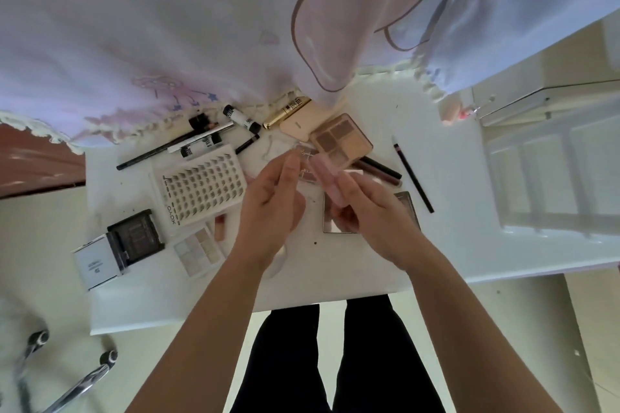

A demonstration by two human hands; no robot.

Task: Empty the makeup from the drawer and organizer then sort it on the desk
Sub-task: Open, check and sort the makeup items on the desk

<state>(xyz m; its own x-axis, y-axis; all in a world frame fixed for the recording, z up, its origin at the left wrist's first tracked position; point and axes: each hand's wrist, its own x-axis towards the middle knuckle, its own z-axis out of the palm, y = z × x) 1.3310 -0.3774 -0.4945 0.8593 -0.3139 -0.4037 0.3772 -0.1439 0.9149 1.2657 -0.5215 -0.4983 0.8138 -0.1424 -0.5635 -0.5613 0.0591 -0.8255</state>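
Note:
On the white desk (pixel 335 271) lies scattered makeup. My right hand (pixel 372 214) grips a pale pink lip gloss tube (pixel 323 178) above the middle of the desk. My left hand (pixel 271 208) is beside it, fingers nearly straight, its fingertips at a clear case with gold lettering (pixel 307 156); whether they pinch it is unclear. Behind the hands sits an open brown eyeshadow palette (pixel 340 141). A white lash tray (pixel 201 188) lies to the left. A mirrored compact (pixel 333 223) is partly hidden under my right hand.
A black compact (pixel 136 235), a white box (pixel 97 261) and a pale palette (pixel 198 250) lie at the left. Pencils (pixel 412 174), white tubes (pixel 241 117) and a gold mascara (pixel 285 109) line the back. A white organizer (pixel 543 178) stands right. Printed cloth (pixel 201 27) hangs behind.

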